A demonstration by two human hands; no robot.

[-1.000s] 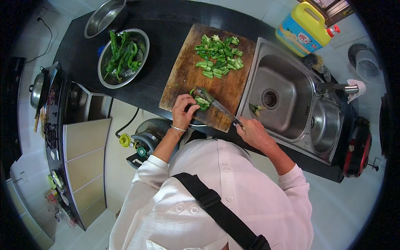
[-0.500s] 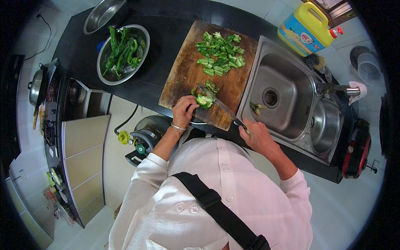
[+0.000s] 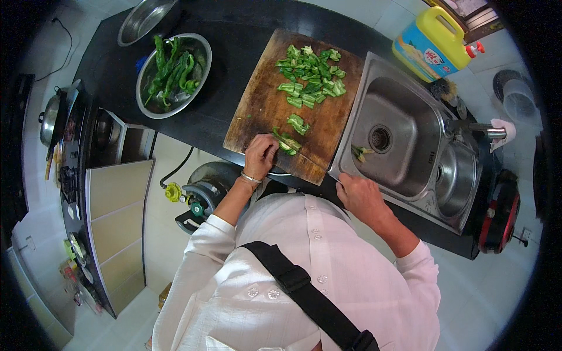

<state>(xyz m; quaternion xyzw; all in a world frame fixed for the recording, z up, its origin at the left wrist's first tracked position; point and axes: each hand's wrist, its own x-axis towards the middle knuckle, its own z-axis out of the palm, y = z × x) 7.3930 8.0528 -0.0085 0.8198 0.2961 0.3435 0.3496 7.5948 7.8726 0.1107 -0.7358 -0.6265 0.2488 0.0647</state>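
Observation:
My left hand point(image 3: 261, 155) is at the near left part of the wooden cutting board point(image 3: 249, 111), its fingers closed on a green pepper piece point(image 3: 287, 142). My right hand point(image 3: 361, 196) grips the handle of a kitchen knife point(image 3: 316, 164) near the board's near right corner. The blade, seen nearly edge-on, points toward the pepper beside my left fingertips. Just beyond it lies a separate cut pepper piece point(image 3: 298, 123). A spread of chopped green pepper point(image 3: 310, 76) covers the far part of the board.
Left of the board, a steel bowl point(image 3: 198, 45) holds several whole green peppers point(image 3: 171, 73); another steel bowl point(image 3: 137, 29) stands behind. The sink point(image 3: 404, 111) adjoins the board's right side, with pepper scraps point(image 3: 360, 153) inside. A yellow jug point(image 3: 430, 44) stands beyond. A gas cylinder point(image 3: 213, 187) sits below the counter.
The knife blade has drawn back and down toward me. A slice now lies apart beyond the held pepper, which looks smaller. My left hand has barely moved.

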